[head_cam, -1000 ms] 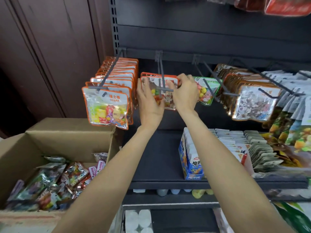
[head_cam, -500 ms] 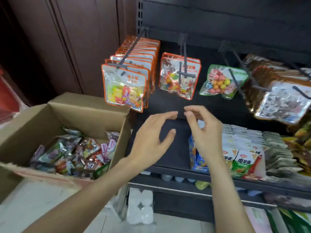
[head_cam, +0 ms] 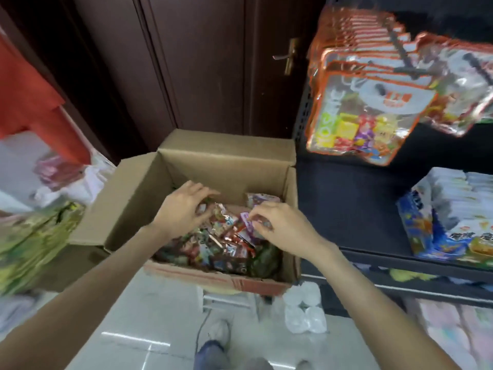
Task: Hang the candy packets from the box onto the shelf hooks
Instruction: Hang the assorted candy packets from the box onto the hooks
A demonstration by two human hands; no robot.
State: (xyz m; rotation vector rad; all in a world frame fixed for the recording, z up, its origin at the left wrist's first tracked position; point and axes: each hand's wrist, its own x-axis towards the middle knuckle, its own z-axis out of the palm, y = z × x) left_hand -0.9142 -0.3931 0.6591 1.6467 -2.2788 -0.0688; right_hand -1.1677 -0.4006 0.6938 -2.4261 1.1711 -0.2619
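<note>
In the box [head_cam: 138,201], hands [head_cam: 232,220] now, off shelf.

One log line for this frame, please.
phase: picking | left hand: in cardboard box | right hand: pinching purple packet | hung: orange-edged packets

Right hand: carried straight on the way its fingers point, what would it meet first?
The right hand points left and down into the cardboard box. It would likely first meet the purple-edged packet at its fingertips, which it may already pinch; blur hides contact.
</note>
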